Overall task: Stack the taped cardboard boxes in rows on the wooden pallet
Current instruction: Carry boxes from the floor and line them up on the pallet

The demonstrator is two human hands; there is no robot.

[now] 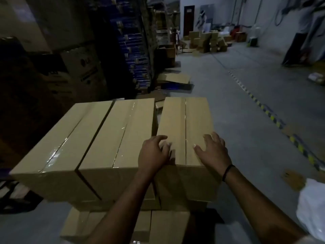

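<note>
Single head-worn wide-angle view, forward and down, close over the taped boxes (pixel 98 138), dim aisle (pixel 237 81) seemingly beyond.

- Three tan cardboard boxes sealed with clear tape in the top row: the left box (pixel 58 143), the middle box (pixel 112 138) and the right box (pixel 184 124).
- At least two lower tan boxes (pixel 168 226) beneath them, partly hidden; the full number cannot be told.
- Two bare hands: the left hand (pixel 153 152) and the right hand (pixel 212 150).
- One black band (pixel 226 171) on the right wrist.
- One white plastic bag (pixel 311 213).
- One flattened cardboard sheet (pixel 174 78) on the floor.
- One yellow-and-black striped line (pixel 274 118) on the floor.
- One dark door (pixel 189 20).
</note>
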